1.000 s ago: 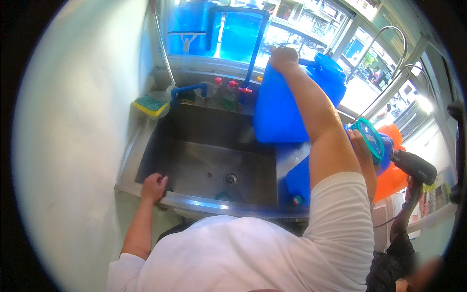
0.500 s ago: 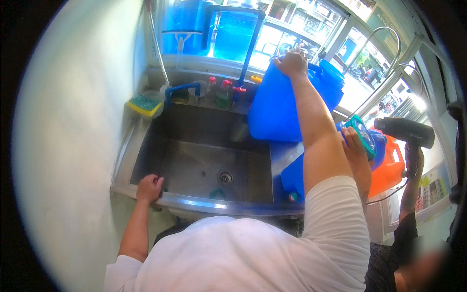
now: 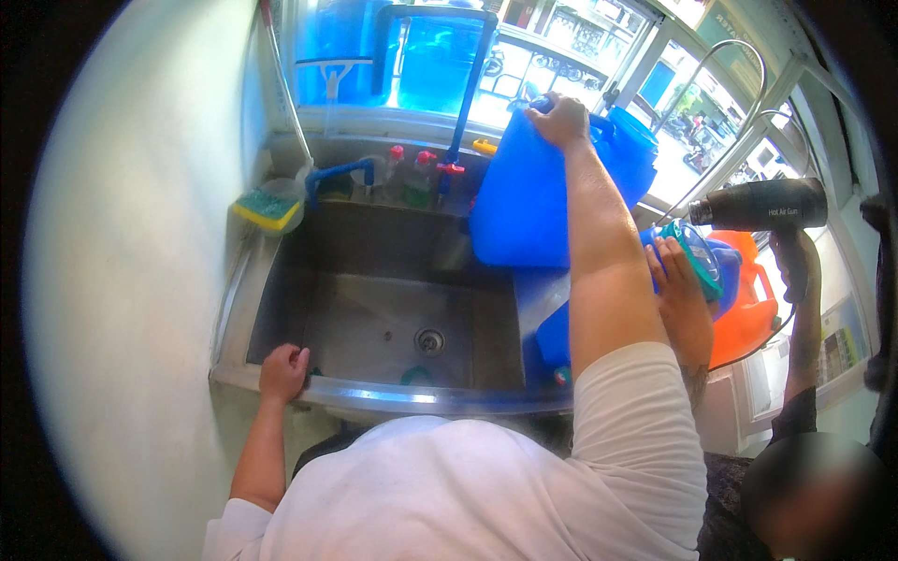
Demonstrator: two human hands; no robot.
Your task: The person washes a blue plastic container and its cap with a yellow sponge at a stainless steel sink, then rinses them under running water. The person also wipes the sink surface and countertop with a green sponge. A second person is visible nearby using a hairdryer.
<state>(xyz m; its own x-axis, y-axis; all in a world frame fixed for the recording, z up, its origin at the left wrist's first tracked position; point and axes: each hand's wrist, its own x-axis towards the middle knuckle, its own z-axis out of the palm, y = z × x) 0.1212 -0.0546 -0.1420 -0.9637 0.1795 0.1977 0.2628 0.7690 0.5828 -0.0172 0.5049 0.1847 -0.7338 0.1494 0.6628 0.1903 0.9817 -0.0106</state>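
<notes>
My left hand (image 3: 283, 372) rests on the front left rim of a steel sink (image 3: 486, 402), its fingers curled in a loose fist with nothing visible in it. Stretched far forward, my right hand (image 3: 563, 122) grips the top of a large blue water jug (image 3: 514, 215), which stands at the sink's back right corner. My forearm hides part of the jug. Beside that arm, a co-worker's hand (image 3: 681, 294) lies on a container with a teal-rimmed lid (image 3: 690, 257). The co-worker's other hand holds a black heat gun (image 3: 767, 206), its nozzle toward that lid.
A blue pipe tap (image 3: 341, 172) and red-topped bottles (image 3: 421, 179) line the sink's back edge. A sponge (image 3: 267, 209) sits at the back left. Another blue container (image 3: 554, 338) and an orange jug (image 3: 744, 313) stand at right, near the heat gun's cord.
The co-worker's heat gun has come closer to the lidded container, moving left and up. The view has shifted slightly; my hands keep their places on the rim and the jug.
</notes>
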